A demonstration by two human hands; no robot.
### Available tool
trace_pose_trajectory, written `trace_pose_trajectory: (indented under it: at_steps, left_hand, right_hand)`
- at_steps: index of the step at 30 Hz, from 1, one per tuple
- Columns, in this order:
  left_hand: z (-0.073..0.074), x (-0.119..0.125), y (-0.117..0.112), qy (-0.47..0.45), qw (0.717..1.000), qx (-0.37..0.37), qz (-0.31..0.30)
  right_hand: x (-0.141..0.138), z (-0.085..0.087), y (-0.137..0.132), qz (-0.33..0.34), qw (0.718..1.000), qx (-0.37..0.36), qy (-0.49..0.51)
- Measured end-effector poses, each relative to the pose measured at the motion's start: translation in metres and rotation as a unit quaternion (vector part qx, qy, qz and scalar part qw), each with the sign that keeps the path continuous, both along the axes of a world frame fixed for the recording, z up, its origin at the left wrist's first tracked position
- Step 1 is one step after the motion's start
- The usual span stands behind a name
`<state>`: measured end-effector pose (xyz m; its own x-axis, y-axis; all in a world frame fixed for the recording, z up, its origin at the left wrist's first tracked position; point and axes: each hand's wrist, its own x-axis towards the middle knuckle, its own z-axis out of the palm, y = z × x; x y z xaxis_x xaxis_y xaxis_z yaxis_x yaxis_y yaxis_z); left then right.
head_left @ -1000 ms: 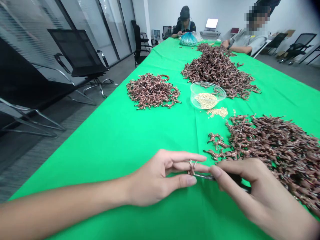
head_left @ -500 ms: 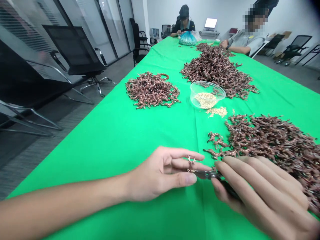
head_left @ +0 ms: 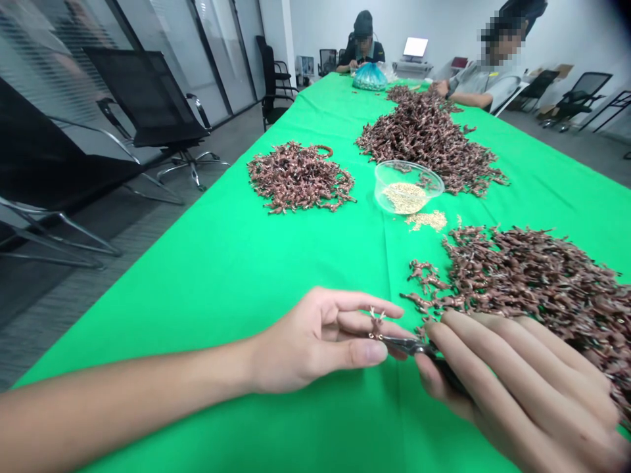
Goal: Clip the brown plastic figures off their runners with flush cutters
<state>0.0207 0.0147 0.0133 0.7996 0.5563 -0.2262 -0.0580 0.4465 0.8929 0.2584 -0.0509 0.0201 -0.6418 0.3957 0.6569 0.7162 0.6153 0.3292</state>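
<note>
Right hand (head_left: 522,387) has rolled closer, its grip closed around small pliers (head_left: 407,345), lying nearly level, tips pointing left to a copper deer figurine (head_left: 377,326). Figurine stands upright at lower centre, pinched firmly by left hand (head_left: 305,341).

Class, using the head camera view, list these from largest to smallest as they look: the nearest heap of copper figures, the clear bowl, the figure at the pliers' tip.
1. Nearest heap of copper figures
2. Clear plastic bowl
3. Small antlered figure; it lies nearest the camera, so may be smaller still
</note>
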Motion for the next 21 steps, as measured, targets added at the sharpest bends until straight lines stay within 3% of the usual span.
trace_pose_trajectory:
  at_steps: [4, 10, 12, 16, 19, 21]
  left_hand:
    - [0.001, 0.0, 0.0, 0.004, 1.0, -0.004, -0.002]
    - [0.001, 0.0, -0.001, -0.001, 1.0, -0.014, -0.003]
    - [0.001, -0.001, 0.0, 0.004, 1.0, -0.01, -0.008]
    - [-0.001, -0.001, 0.0, 0.01, 1.0, 0.016, -0.018]
    - [-0.002, -0.002, -0.001, 0.018, 0.999, 0.03, -0.018]
    - [-0.003, -0.002, -0.002, 0.025, 0.999, 0.044, -0.016]
  right_hand:
    - [-0.003, -0.006, 0.001, 0.002, 0.999, 0.028, 0.035]
    - [-0.004, -0.017, -0.012, -0.052, 0.997, 0.004, 0.065]
    - [-0.005, -0.016, -0.014, -0.058, 0.996, 0.001, 0.069]
    - [-0.007, -0.005, -0.004, -0.005, 0.999, -0.003, 0.047]
    - [-0.012, 0.007, 0.006, -0.012, 0.987, -0.134, 0.082]
    - [-0.017, 0.013, 0.012, -0.029, 0.953, -0.271, 0.129]
